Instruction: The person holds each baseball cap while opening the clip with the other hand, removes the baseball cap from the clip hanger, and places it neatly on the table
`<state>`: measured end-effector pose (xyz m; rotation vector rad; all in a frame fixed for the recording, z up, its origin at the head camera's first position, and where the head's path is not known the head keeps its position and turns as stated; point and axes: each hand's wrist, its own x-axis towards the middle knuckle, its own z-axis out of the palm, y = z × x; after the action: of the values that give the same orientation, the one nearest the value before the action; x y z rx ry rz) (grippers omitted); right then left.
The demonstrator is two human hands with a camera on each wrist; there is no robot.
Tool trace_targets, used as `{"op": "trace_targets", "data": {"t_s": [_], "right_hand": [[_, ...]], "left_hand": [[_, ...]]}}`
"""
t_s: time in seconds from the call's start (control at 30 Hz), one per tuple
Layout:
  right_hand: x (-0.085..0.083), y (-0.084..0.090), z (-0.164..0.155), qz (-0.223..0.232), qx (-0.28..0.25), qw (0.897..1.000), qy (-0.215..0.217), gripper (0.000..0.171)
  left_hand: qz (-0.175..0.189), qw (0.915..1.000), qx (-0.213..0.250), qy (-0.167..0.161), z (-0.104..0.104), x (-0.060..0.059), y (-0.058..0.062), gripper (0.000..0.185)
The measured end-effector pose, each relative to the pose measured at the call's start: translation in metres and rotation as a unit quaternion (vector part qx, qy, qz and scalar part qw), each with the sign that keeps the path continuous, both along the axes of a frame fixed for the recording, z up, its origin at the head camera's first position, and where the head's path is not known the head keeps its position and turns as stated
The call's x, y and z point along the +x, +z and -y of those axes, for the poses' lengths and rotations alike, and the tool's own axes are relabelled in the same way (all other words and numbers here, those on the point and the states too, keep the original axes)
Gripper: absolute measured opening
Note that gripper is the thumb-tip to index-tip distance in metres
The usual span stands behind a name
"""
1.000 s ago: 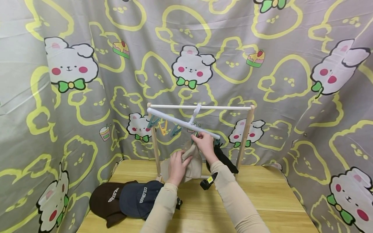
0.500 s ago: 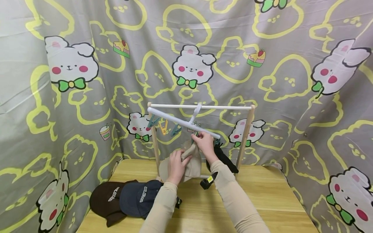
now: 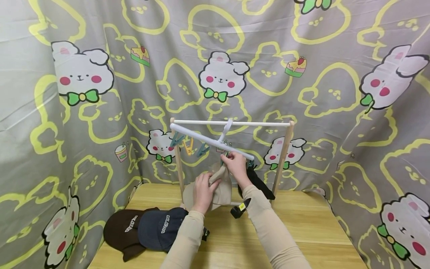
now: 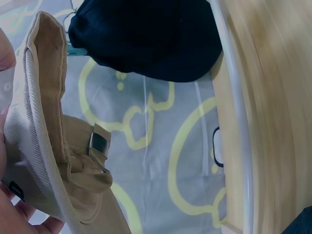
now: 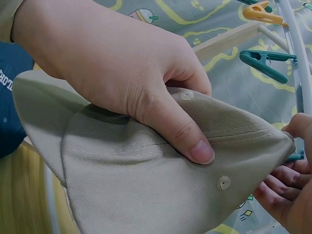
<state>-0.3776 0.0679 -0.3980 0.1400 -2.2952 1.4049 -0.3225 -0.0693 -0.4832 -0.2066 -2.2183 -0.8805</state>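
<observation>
Barely shifted over the last second: left hand point(image 3: 203, 188) gripped beige cap point(image 3: 220, 186) at frame centre, right hand point(image 3: 235, 164) pinched its edge under white hanger point(image 3: 209, 140).

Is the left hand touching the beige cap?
Touching. The right wrist view shows the left hand gripping the beige cap, thumb pressed on the fabric.

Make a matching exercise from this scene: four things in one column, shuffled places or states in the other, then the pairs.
1. beige cap
2. navy cap
3. brown cap
4. black cap

A. leftmost on the table
B. hanging at the hanger's right end
C. held by both hands
D. lying on the table, overlapping another cap's right side

Pairs: 1-C, 2-D, 3-A, 4-B
</observation>
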Motion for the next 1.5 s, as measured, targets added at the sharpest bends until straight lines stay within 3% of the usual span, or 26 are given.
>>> {"op": "trace_targets", "data": {"t_s": [1.5], "right_hand": [[0.0051,0.0032,0.0021,0.005,-0.014,1.0,0.012,0.029]], "left_hand": [[-0.079,0.9967,-0.013,0.014,0.0021,0.0045,0.0025,0.035]]}}
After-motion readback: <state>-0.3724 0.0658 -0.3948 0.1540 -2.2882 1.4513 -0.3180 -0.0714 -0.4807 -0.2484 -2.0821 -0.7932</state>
